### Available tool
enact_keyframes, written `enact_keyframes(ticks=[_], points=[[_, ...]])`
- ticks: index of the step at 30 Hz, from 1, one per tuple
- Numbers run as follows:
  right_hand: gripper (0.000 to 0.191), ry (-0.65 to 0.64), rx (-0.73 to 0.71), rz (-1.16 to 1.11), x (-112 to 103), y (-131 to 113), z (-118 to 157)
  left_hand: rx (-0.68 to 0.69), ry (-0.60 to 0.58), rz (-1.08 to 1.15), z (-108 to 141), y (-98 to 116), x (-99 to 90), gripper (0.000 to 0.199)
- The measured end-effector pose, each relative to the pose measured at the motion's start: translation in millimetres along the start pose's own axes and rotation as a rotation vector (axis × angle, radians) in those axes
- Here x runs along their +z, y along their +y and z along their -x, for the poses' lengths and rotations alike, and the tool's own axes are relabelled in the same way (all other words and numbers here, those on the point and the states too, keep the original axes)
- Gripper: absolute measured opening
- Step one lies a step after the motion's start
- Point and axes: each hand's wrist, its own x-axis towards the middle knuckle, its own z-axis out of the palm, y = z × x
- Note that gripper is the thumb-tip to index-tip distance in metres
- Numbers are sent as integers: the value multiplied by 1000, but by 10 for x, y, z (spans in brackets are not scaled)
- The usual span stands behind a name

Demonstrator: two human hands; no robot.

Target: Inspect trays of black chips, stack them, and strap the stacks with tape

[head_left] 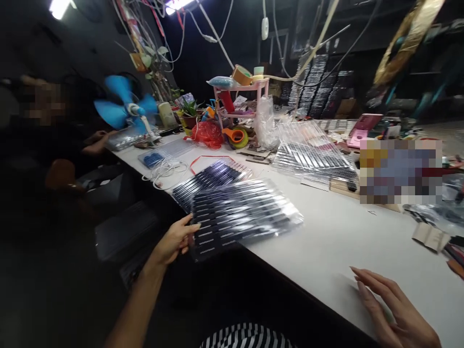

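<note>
My left hand point(177, 240) pinches the left edge of a clear plastic tray point(241, 212) with rows of dark strips. The tray tilts over the front edge of the white table, its right side shining with reflected light. Partly under it lies another tray of dark strips point(208, 179), with a pinkish part at its far end. Low at the right, my right hand point(397, 309) hovers over or rests on the tabletop, fingers stretched out and slightly bent. A small greenish patch shows by its palm, too little to name.
More clear trays point(313, 150) are stacked at the back of the white table point(308, 246). A pink shelf point(241, 87) holds tape rolls. White cable point(165, 171) lies coiled at the left, near a blue fan point(126, 106). Another person point(43, 101) sits far left.
</note>
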Motion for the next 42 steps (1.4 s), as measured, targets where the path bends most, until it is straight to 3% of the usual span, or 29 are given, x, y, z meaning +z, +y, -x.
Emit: enact_keyframes(ticks=[3, 5, 8, 12, 15, 19, 21, 24, 30, 32, 40, 42], points=[[41, -29, 101, 36, 12, 106, 5, 40, -153, -126, -36, 86, 307, 45], [49, -39, 136, 54, -7, 155, 10, 109, -213, -359, -138, 123, 514, 48], [55, -9, 147, 129, -72, 174, 34, 182, -226, -688, -340, 170, 823, 47], [50, 109, 101, 252, -116, 130, 55, 296, -185, -971, -543, 252, 1204, 41], [44, 140, 89, 318, -91, 108, 31, 379, -138, -1148, -625, 272, 1353, 43], [45, 89, 140, 363, -67, 110, -23, 591, -63, -1322, -666, 99, 1326, 45], [46, 50, 174, 371, -61, 116, -69, 686, -13, -1264, -659, -45, 1282, 48], [47, 34, 232, 330, -43, 102, -171, 694, 29, -997, -634, -208, 1257, 53], [38, 114, 307, -37, -19, -80, -323, 397, -58, -379, -623, -161, 1316, 56], [34, 152, 314, -124, -10, -136, -344, 359, -99, -213, -607, -114, 1332, 54], [33, 266, 289, -40, -20, -205, -438, 624, -117, -9, -205, 100, 1500, 58], [33, 350, 299, -45, -94, -174, -404, 652, 9, 32, -159, 182, 1385, 58]])
